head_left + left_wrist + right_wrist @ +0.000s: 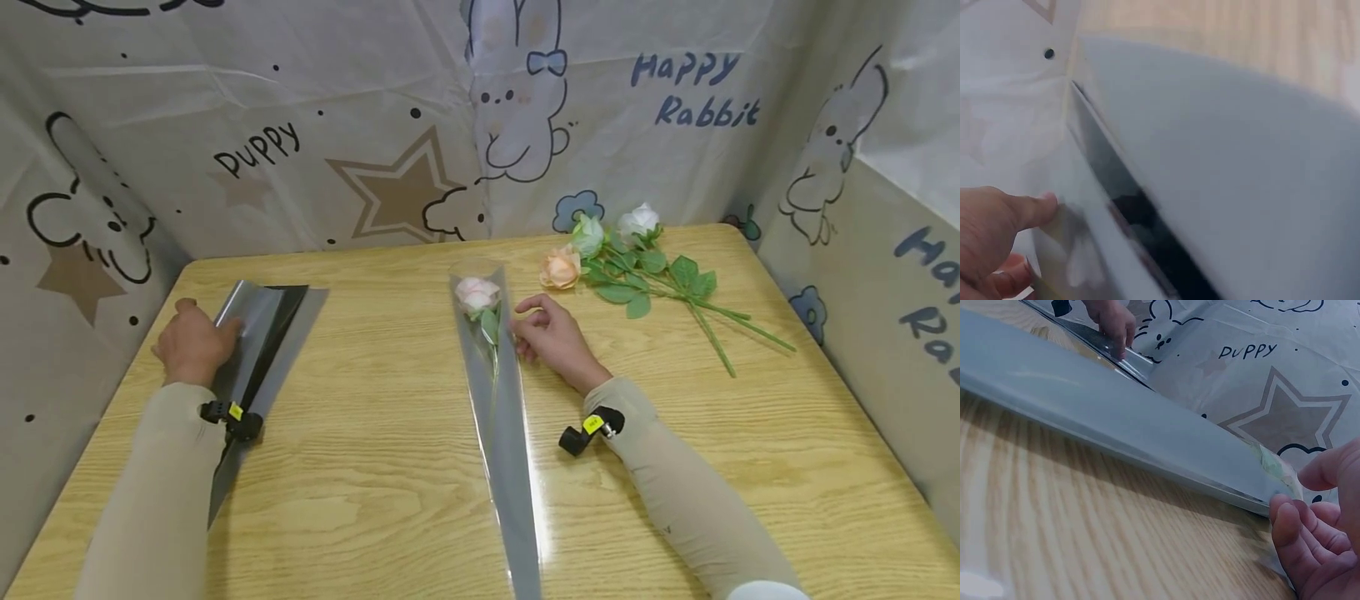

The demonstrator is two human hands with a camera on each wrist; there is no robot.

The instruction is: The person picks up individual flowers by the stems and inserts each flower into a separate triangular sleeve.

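On the left of the table, my left hand [197, 340] grips the outer edge of a grey wrapping sleeve [303, 354], with the thumb on its glossy face. In the left wrist view, the hand [997, 240] has the sleeve's edge between thumb and fingers, and a dark strip [1141, 212] runs along the sleeve. A pale pink rose [477, 293] lies in a clear-fronted grey sleeve [512, 483] at the middle. Beside its upper right edge is my right hand [553, 340], fingers loosely bent. The right wrist view shows its fingertips [1286, 522] at that sleeve's edge.
Several loose roses, with a peach one [561, 267] and a white one [639, 222], lie at the back right, their green stems [712, 337] pointing toward the right front. A printed cloth [375, 100] hangs behind and beside the wooden table [360, 492].
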